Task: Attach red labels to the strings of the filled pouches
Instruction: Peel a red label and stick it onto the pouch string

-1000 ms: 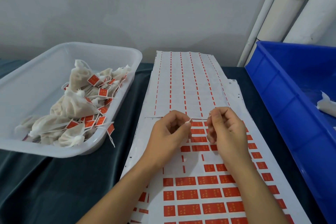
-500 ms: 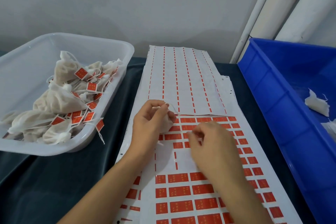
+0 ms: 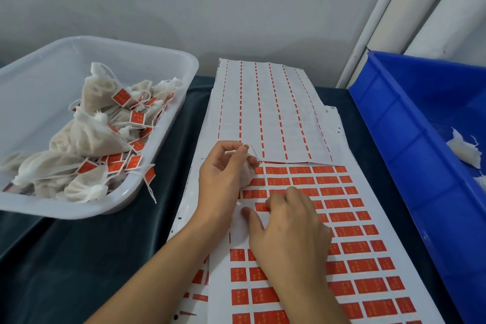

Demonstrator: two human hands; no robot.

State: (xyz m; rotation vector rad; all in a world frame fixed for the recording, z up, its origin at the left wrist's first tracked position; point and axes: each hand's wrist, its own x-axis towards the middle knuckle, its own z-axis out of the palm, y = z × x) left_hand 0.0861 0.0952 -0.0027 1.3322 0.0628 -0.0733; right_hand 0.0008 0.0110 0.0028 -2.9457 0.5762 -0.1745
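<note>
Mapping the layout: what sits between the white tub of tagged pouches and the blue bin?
In the head view, dark cloth flanks the label sheets lying between white tub and blue bin. Both hands work there: left hand holding a pouch string, right hand on the red labels.

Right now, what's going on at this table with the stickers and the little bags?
A person is tagging filled pouches with red labels. The left hand holds a white pouch and pinches its string above the label sheet. The right hand is down on the sheet, fingers at a red label, apparently picking one. Already labelled pouches sit in the clear tub on the left; a blue bin on the right holds unlabelled ones.
</note>
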